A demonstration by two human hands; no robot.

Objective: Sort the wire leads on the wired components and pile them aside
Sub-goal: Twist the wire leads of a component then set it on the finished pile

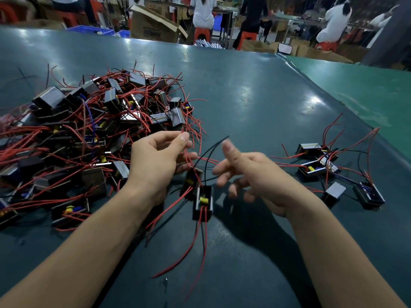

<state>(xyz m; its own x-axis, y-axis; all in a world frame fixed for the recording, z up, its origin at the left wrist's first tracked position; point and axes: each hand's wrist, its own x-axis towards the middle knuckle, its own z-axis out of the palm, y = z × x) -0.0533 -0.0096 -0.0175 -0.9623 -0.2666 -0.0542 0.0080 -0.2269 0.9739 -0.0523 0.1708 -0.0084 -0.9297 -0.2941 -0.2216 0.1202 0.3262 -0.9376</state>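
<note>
With the left hand [155, 161] pinching a red lead [185, 152] taut, the spread right hand [246, 174] should comb the black lead [213, 146] clear of the component [202, 202].

a big heap of wired components [89, 130] fills the left side of the worktop [255, 96], reaching toward its left edge. a small group of components [338, 174] lies well apart near the right edge. between them, toward the near edge, two components [199, 194] hang touching below the hands.
</note>
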